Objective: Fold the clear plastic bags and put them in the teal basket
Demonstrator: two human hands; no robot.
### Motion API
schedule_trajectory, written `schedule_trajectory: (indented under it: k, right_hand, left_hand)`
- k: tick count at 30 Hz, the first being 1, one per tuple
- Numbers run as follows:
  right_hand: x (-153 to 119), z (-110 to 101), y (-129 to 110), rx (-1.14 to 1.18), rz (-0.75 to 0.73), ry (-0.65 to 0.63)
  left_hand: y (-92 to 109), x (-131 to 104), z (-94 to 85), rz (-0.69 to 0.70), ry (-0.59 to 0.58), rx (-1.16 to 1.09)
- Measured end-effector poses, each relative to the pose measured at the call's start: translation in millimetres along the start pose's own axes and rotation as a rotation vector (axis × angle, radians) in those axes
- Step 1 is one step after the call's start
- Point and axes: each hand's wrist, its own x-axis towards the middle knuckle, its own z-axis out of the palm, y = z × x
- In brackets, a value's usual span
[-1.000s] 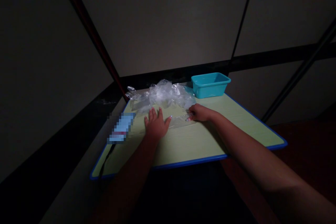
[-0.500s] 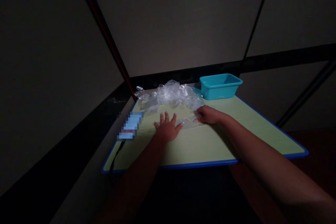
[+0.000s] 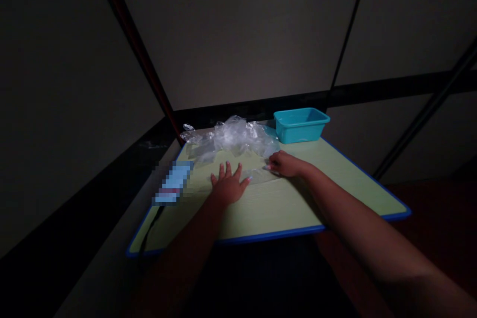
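Note:
A clear plastic bag [image 3: 258, 176] lies flat on the pale yellow table [image 3: 261, 213]. My left hand [image 3: 227, 186] rests on its left part with the fingers spread. At the bag's right end, my right hand [image 3: 283, 163] has its fingers pinched together on the plastic. Beyond both hands is a crumpled heap of clear plastic bags [image 3: 234, 136].
A turquoise basket [image 3: 301, 131] stands at the back right of the table. On the left lies a blurred, light blue flat object [image 3: 173, 183] with a dark cord. The table has a blue edge, and dark panelled walls rise behind and to the left.
The view has shifted, so the table and the things on it appear a little further left. Both hands keep nearly the same places on the bag, and the plastic between them looks flatter.

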Motion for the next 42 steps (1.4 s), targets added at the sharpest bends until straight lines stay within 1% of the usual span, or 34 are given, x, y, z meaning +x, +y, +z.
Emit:
schedule_trajectory:
  k: [5,11,20,24,27,31,36,38,42]
  right_hand:
    - [-3,-4,-6,0.010,-0.001,-0.005]
    - [-3,-5,-6,0.001,0.049,-0.006]
    - [-4,-9,-10,-0.036,0.031,0.000]
    - [-2,-8,-8,-0.054,0.077,0.014]
    - [-2,-7,-8,-0.062,0.088,-0.012]
    - [-5,-9,-11,-0.072,0.052,-0.052]
    - [-7,-13,-10,0.023,0.072,-0.042]
    - [-7,-14,-10,0.076,0.099,-0.029]
    - [-6,-16,-10,0.198,0.184,-0.052]
  left_hand:
    - [1,0,-1.5,-0.009,-0.006,0.013]
    - [1,-2,-3.5,-0.005,-0.014,0.012]
    - [0,0,-1.1,0.008,-0.004,0.015]
    - [-1,1,-1.1,0.019,-0.013,0.016]
    - [-1,1,-0.9,0.024,-0.001,0.022]
    - [-2,2,-0.1,0.019,0.007,0.027]
    - [-2,2,-1.3,0.027,-0.012,0.022]
    - [-2,2,-2.2,0.029,-0.016,0.019]
    - [-2,1,-2.9,0.030,-0.015,0.019]
